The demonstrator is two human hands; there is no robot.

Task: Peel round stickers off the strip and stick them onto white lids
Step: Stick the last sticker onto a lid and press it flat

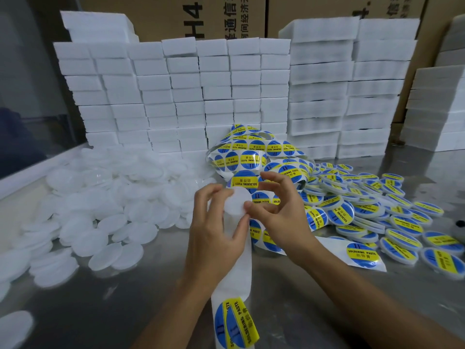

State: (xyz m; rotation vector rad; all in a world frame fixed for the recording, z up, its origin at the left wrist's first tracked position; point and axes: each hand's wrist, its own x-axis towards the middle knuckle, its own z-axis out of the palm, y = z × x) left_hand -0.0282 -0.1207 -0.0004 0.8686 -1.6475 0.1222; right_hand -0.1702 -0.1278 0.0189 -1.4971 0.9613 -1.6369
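Observation:
My left hand grips a bare white lid at the middle of the metal table, along with the white backing strip that hangs down toward me. My right hand pinches a round blue and yellow sticker just above the lid, its thumb touching the lid's right edge. The sticker strip lies coiled behind my hands. A heap of bare white lids covers the left of the table. Labelled lids are piled on the right.
White foam blocks are stacked in a wall across the back, with cardboard boxes behind them. A loose strip piece with one sticker lies right of my right forearm. The metal table shows bare near the front edge.

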